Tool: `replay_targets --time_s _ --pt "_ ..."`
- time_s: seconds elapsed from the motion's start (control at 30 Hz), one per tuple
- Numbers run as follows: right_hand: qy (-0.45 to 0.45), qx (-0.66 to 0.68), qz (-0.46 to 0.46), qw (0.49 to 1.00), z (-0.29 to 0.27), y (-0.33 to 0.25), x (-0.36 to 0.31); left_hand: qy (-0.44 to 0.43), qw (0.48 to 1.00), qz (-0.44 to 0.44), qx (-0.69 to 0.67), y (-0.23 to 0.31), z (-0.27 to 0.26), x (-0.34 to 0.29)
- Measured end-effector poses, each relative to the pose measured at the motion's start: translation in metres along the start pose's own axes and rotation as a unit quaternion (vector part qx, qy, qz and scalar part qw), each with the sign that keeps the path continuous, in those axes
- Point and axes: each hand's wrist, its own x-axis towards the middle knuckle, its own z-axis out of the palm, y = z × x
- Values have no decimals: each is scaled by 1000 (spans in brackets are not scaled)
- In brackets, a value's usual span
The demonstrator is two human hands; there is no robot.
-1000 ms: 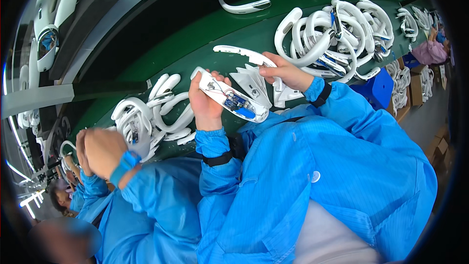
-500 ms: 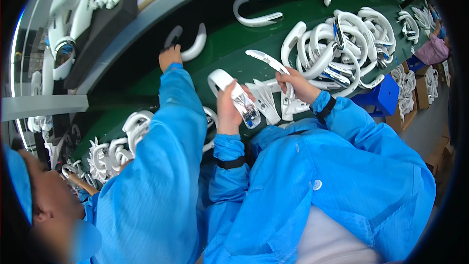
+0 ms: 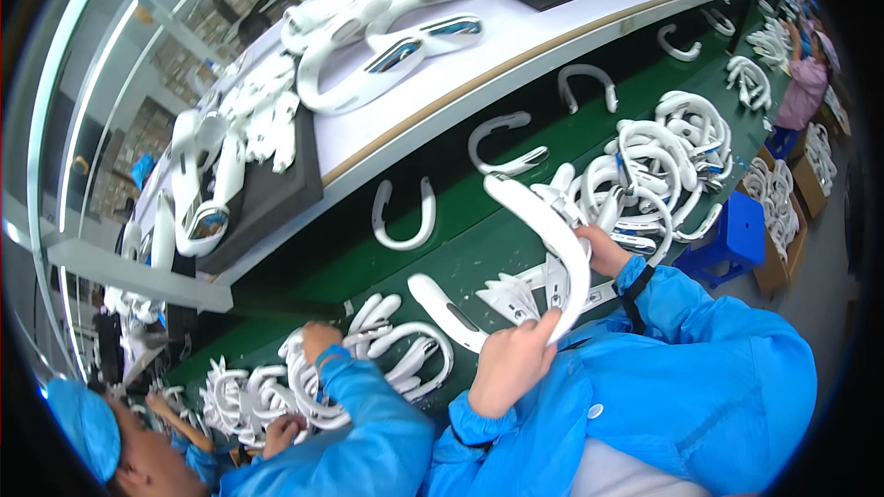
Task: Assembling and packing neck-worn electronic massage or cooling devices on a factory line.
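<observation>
My left hand (image 3: 514,361) is closed on the lower end of a white curved neckband shell (image 3: 564,241), which arcs up and away from it. Another white curved length with a dark slot (image 3: 449,315) runs behind the same hand; whether it belongs to that shell is hidden. My right hand (image 3: 605,253) is at the shell's outer right side, its fingers partly hidden behind the curve, so its grip cannot be made out. Beyond the hands, several flat white pieces (image 3: 506,298) lie on the green bench (image 3: 460,237).
A heap of white neckbands (image 3: 677,143) lies to the right, and single ones (image 3: 403,241) lie along the bench's far side. On the left, a co-worker's hand (image 3: 320,340) reaches over another pile. A raised shelf (image 3: 387,124) runs behind. A blue stool (image 3: 737,230) stands right.
The view has shifted upward and left. The exposed wiring seen in my left hand's piece no longer shows. The co-worker's hand has left the single neckband and is at the near pile.
</observation>
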Motion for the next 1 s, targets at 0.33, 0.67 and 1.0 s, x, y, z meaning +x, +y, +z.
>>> replay_targets --time_s 0.33,0.67,1.0 --pt "-52 46 -26 997 -28 10 -13 158 928 235 242 76 -107 67" --pt "73 68 9 995 -73 -3 -51 321 890 -67 316 -35 -255 170" --pt "30 81 -28 996 -68 -19 -41 529 780 -4 333 -113 -239 173"
